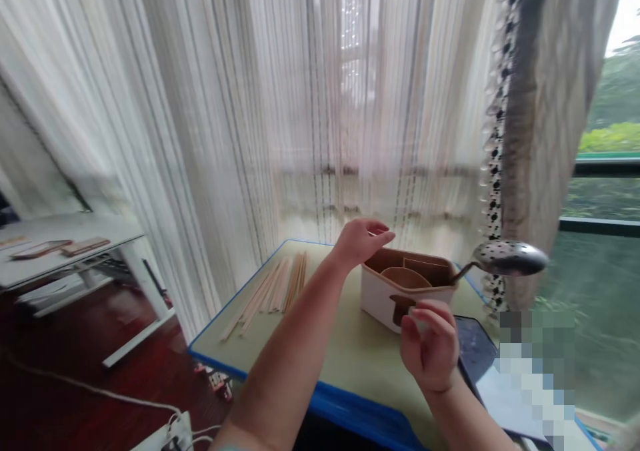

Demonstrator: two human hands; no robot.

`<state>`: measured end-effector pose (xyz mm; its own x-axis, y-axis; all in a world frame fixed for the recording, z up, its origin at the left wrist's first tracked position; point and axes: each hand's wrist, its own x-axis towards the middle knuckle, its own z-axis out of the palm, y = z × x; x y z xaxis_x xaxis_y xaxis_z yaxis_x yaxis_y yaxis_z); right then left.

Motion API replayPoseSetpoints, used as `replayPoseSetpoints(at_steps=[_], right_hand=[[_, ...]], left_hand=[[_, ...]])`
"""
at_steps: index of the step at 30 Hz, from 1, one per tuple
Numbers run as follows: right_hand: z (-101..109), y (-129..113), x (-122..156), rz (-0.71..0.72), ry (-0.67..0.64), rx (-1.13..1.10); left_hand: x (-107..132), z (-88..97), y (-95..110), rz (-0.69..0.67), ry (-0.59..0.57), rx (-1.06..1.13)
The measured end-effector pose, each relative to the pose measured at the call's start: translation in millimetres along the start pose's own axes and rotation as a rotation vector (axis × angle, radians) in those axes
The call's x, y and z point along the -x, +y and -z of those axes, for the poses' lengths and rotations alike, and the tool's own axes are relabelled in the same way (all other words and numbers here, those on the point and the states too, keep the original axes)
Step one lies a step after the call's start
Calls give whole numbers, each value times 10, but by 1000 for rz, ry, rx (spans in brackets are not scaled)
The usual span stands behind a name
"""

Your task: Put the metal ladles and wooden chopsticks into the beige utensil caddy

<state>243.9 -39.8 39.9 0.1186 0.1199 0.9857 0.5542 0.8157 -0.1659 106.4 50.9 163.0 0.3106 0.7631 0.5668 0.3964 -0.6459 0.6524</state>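
My left hand (364,241) is over the left rim of a white box with a brown interior (377,304). Its thumb and fingers are brought together, and whether a thin thing is between them is too small to tell. In front of the box is my right hand (433,344), its fingers loosely curled, a gap before the thumb and no object visible in it. Brown dividers (405,277) show inside the box. A metal slotted spoon (510,257) leans out over the box's right side. Left of my left forearm, several pale wooden sticks (273,291) lie spread on the table.
The light green tabletop (350,351) has a blue edge. A dark flat tablet-like thing (473,344) lies right of the box. Sheer curtains (250,104) hang close behind the table. At left stand a white table (120,231) and, on the floor, a power strip (175,431) with cords.
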Motion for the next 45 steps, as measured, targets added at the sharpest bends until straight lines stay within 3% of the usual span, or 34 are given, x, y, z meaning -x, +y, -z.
replayPoseSetpoints(at_steps=[6, 9, 13, 17, 21, 24, 38, 45], right_hand=[[-261, -196, 186, 114, -531, -114], [-451, -249, 286, 80, -762, -97], [-727, -221, 433, -44, -995, 3], [-1070, -152, 482, -133, -1116, 84], [-1427, -111, 429, -188, -1129, 136], [-1545, -81, 396, -154, -1163, 111], [-1394, -149, 351, -147, -1177, 56], [-1375, -155, 307, -333, -1172, 269]], left_hand=[[469, 440, -965, 270, 382, -81], [749, 590, -1330, 336, 470, -94], [954, 673, -1600, 442, 520, 3], [994, 689, -1717, 472, 517, -36], [1017, 684, -1761, 463, 505, -85], [1035, 678, -1773, 450, 490, -98], [1035, 595, -1762, 455, 367, -146], [1035, 561, -1826, 474, 363, -113]])
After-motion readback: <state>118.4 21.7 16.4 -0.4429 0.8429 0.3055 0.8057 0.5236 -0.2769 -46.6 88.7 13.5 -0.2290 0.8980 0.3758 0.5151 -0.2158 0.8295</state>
